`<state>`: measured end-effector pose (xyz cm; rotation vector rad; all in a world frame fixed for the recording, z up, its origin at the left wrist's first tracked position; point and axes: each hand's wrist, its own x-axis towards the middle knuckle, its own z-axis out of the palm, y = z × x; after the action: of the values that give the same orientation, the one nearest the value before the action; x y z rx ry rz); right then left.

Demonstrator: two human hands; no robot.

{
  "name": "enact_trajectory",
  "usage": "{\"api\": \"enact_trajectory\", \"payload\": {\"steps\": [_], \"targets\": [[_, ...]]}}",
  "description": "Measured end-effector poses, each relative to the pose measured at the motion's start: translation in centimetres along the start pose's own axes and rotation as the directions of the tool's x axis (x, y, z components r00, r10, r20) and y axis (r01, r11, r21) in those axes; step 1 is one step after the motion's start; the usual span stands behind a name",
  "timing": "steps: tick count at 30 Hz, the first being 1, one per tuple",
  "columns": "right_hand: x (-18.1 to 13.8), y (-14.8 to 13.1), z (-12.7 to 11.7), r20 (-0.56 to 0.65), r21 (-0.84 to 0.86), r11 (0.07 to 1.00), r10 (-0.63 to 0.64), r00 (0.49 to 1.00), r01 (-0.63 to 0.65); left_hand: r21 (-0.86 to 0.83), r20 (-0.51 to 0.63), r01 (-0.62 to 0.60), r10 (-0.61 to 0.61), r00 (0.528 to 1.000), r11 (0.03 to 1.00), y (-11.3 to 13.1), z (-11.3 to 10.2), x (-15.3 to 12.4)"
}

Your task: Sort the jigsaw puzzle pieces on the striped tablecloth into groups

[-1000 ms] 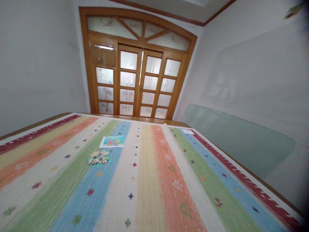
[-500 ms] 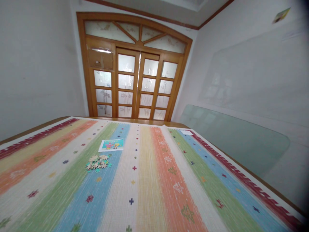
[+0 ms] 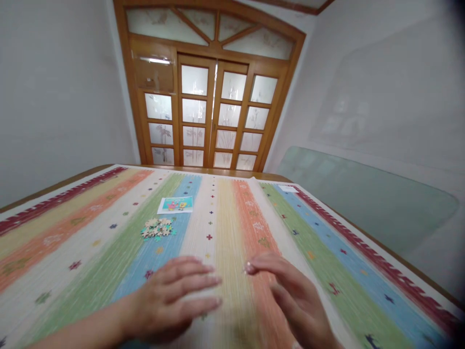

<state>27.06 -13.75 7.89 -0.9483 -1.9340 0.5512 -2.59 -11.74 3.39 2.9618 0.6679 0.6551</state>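
Note:
My left hand (image 3: 178, 295) is over the near part of the striped tablecloth (image 3: 232, 232), palm down, its fingers stretched to the right and holding nothing. Opposite it, my right hand (image 3: 290, 295) has loosely bent fingers pointing left, with nothing in it and the thumb apart from the fingers. Beyond my left hand lies a heap of jigsaw puzzle pieces (image 3: 158, 229), some showing a pale back and some a teal side. Just behind the heap is a small picture card (image 3: 176, 204) with cartoon figures on a teal ground. Neither hand touches the pieces or the card.
A small white paper (image 3: 288, 188) lies at the far right of the table. Along the right side stands a pale green chair back or panel (image 3: 363, 198). Wooden doors with glass panes (image 3: 214, 106) close off the far wall.
Both hands have come into view from the bottom edge. The camera has tilted down slightly, and the pieces and card look unchanged on the cloth.

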Motion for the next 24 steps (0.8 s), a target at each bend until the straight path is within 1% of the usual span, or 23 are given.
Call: {"api": "enact_trajectory", "payload": {"steps": [1, 2, 3, 4, 5, 7, 9, 11, 16, 24], "targets": [[0.7, 1.2, 0.4, 0.064, -0.062, 0.998, -0.017, 0.998, 0.021, 0.014, -0.004, -0.001, 0.002, 1.000, 1.000, -1.4, 0.2, 0.7], [1.4, 2.4, 0.8, 0.145, -0.160, 0.987, 0.000, 0.989, 0.024, 0.037, 0.012, 0.084, -0.085, 0.996, 0.996, -2.6, 0.7, 1.2], [1.8, 3.6, 1.4, 0.229, -0.302, 0.953, 0.059, 0.972, 0.014, 0.060, 0.027, 0.212, -0.214, 0.976, 0.975, -3.6, 1.3, 1.7], [2.1, 4.7, 2.1, 0.296, -0.432, 0.902, 0.143, 0.945, -0.001, 0.073, 0.069, 0.309, -0.314, 0.947, 0.948, -4.3, 2.0, 2.0], [2.2, 5.6, 2.8, 0.339, -0.524, 0.851, 0.230, 0.912, -0.020, 0.071, 0.122, 0.360, -0.366, 0.923, 0.930, -4.8, 2.7, 2.2], [2.0, 6.9, 4.1, 0.394, -0.602, 0.798, 0.335, 0.856, -0.035, 0.060, 0.220, 0.392, -0.395, 0.892, 0.918, -5.0, 3.9, 2.1], [1.4, 7.7, 4.9, 0.406, -0.625, 0.780, 0.364, 0.838, -0.036, 0.050, 0.266, 0.395, -0.393, 0.880, 0.917, -4.8, 4.5, 1.8], [1.0, 8.0, 5.2, 0.399, -0.635, 0.772, 0.364, 0.841, -0.033, 0.044, 0.273, 0.393, -0.390, 0.880, 0.918, -4.5, 4.7, 1.5], [0.8, 8.1, 5.2, 0.403, -0.639, 0.769, 0.366, 0.838, -0.028, 0.041, 0.263, 0.382, -0.379, 0.887, 0.923, -4.6, 4.5, 1.6], [0.8, 8.4, 5.3, 0.399, -0.646, 0.762, 0.371, 0.839, -0.029, 0.046, 0.298, 0.407, -0.401, 0.866, 0.912, -4.3, 4.3, 1.9]]}}
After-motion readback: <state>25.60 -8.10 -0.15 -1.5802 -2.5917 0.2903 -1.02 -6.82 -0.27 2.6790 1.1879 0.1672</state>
